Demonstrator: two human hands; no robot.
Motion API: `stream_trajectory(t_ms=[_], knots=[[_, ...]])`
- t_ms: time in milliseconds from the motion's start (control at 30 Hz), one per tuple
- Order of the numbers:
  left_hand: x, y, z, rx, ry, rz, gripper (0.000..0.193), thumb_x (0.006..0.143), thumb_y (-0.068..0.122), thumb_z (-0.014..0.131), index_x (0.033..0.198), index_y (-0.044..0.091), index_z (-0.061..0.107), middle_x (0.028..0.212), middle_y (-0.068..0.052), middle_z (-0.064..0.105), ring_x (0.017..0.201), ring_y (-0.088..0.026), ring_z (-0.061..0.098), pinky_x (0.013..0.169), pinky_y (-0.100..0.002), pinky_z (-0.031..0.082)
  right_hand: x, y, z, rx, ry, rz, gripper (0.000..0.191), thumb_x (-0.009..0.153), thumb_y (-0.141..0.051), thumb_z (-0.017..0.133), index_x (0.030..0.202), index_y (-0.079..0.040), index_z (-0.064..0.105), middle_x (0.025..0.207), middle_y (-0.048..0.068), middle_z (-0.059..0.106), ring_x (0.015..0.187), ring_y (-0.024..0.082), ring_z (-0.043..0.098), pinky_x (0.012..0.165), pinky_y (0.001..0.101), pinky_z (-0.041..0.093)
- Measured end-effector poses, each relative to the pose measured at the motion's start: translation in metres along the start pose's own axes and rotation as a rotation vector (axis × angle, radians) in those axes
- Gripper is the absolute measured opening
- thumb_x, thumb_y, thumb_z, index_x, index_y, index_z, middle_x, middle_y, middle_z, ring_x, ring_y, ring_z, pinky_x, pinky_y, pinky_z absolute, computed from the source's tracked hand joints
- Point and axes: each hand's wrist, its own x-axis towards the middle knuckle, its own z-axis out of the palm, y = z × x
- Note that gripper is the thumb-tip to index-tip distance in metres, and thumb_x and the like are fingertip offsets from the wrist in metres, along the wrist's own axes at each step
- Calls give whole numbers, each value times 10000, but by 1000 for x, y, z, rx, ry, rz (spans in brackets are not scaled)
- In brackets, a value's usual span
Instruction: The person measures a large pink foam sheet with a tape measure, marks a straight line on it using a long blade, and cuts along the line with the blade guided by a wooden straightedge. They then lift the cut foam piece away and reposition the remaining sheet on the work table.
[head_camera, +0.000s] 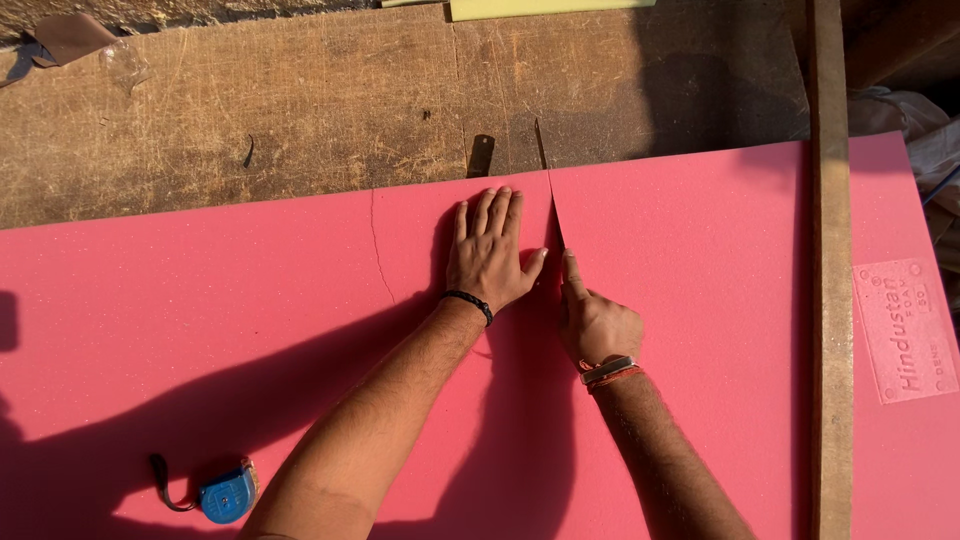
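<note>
Our left hand (490, 250) lies flat, fingers spread, on the pink foam sheet (250, 330) covering the table (250, 100); our right hand (595, 320) grips something unseen, cut started from 12 o'clock, most uncut.

One label (905, 330) is showing: a rectangular patch embossed into the pink foam sheet (700, 300) at the far right, beyond the upright wooden strip (830, 300). It is lying the same pink as the sheet, with raised lettering.
</note>
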Motion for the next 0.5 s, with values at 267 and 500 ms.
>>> stream_trajectory(t_ms=[267,500], knots=[[2,-6,16,92,57,17,871,1009,607,380,1611,19,156,1687,-176,180,1559,-314,150,1251,-573,86,10,-3,-1,-36,-191,-31,778,1026,-268,498,1669,-288,61,769,58,695,561,161,646,483,348,585],[-56,30,11,99,178,-96,804,1069,529,348,1636,11,109,1711,-214,76,1592,-347,56,1281,-548,35,-115,11,40,51,3,-78,740,1007,-294,507,1655,-295,150,713,24,696,543,179,650,502,390,567]])
